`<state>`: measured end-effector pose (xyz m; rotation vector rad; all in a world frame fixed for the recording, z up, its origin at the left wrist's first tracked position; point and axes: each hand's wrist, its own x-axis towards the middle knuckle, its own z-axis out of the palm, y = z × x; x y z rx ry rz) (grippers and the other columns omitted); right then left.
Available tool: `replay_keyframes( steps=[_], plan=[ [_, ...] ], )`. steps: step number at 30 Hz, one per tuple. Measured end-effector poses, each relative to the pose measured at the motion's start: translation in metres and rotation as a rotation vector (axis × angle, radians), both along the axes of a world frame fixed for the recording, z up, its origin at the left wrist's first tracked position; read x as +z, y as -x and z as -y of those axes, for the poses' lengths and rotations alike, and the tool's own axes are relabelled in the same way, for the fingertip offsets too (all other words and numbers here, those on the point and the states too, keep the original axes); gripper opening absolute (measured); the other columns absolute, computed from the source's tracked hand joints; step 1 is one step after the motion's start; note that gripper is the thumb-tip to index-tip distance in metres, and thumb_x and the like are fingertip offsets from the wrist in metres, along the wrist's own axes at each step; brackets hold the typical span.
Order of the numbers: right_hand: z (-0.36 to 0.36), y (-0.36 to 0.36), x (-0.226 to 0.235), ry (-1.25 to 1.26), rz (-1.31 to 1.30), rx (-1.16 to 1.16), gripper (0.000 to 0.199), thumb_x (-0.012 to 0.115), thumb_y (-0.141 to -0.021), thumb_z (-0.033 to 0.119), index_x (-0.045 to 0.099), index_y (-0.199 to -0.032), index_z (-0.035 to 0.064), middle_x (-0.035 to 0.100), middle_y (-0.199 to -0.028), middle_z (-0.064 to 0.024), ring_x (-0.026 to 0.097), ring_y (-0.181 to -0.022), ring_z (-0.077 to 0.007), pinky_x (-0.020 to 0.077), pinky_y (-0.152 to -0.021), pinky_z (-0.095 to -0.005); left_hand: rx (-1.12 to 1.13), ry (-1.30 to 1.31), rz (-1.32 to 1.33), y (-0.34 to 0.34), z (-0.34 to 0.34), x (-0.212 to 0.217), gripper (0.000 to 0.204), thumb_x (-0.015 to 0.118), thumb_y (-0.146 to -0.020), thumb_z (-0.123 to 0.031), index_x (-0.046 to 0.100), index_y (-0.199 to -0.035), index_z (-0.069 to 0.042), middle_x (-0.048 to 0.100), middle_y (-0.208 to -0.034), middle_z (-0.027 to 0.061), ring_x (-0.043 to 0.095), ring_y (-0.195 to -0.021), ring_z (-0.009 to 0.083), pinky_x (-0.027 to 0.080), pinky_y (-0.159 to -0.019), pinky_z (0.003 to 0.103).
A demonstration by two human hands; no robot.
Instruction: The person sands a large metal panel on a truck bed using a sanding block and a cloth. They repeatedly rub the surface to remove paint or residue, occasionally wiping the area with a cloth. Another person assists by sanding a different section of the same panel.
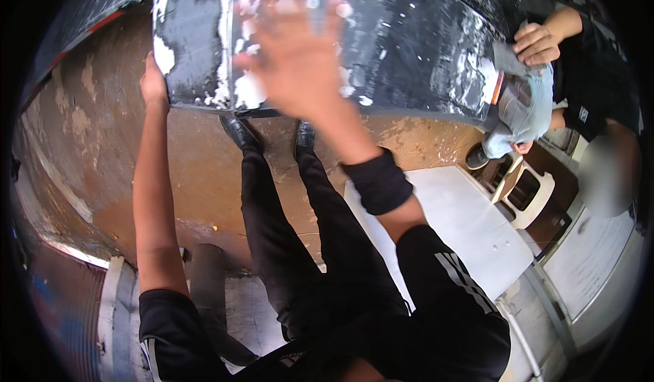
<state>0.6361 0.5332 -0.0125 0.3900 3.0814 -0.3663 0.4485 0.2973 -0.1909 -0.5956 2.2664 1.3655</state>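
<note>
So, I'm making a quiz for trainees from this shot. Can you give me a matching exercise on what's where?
Things:
1. left hand
2. right hand
3. white plastic chair
4. co-worker's hand

Places or states:
A. stands on the floor, right side
B. spread flat on the black panel
C. grips the panel's left edge
D. holds a scraper at the panel's right end

Pairs: 1-C, 2-B, 3-A, 4-D
</note>
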Motion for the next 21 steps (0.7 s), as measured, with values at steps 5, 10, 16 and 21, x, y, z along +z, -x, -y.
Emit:
replay_keyframes(
  steps=[5, 10, 16, 21],
  plan=[
    [0.013, 0.001, -0.015, 0.077, -0.184, 0.007, 0.065, 0.033, -0.099, 0.061, 0.032, -0.155, 0.0279, 0.019, -0.165, -0.0046, 0.011, -0.153, -0.0272, 0.0006, -0.115, -0.0701, 0.028, -0.147, 0.011, 0.001, -0.003, 0.004, 0.068, 0.052, -0.094, -0.051, 0.061, -0.128, 0.007, 0.066, -0.124, 0.0143, 0.063, -0.109, 0.0245, 0.048, -0.096, 0.036],
    [-0.1, -0.1, -0.013, -0.125, 0.002, -0.295, 0.063, 0.033, -0.102, 0.055, 0.022, -0.158, 0.0275, 0.009, -0.167, -0.006, -0.005, -0.154, -0.027, -0.0132, -0.115, -0.0626, 0.028, -0.043, -0.004, -0.005, -0.006, 0.016, 0.071, 0.052, -0.093, -0.052, 0.059, -0.131, 0.007, 0.064, -0.126, 0.0144, 0.062, -0.111, 0.0247, 0.046, -0.098, 0.036],
    [-0.159, -0.154, -0.013, -0.2, -0.101, -0.503, 0.065, 0.041, -0.1, 0.057, 0.032, -0.155, 0.0248, 0.024, -0.163, -0.0101, 0.015, -0.152, -0.0363, 0.0041, -0.114, -0.0683, -0.01, -0.023, -0.007, -0.006, -0.01, 0.018, 0.073, 0.052, -0.092, -0.054, 0.06, -0.13, 0.008, 0.064, -0.126, 0.0158, 0.062, -0.112, 0.0249, 0.045, -0.098, 0.036],
    [-0.137, -0.147, -0.004, -0.079, -0.268, -0.442, 0.05, 0.055, -0.097, 0.045, 0.05, -0.145, 0.0288, 0.026, -0.163, -0.0084, 0.016, -0.151, -0.037, -0.0018, -0.113, -0.0694, -0.058, -0.026, -0.005, -0.003, -0.007, 0.017, 0.063, 0.047, -0.096, -0.051, 0.057, -0.138, -0.006, 0.061, -0.132, 0.0101, 0.06, -0.114, 0.0212, 0.045, -0.099, 0.035]
  ],
)
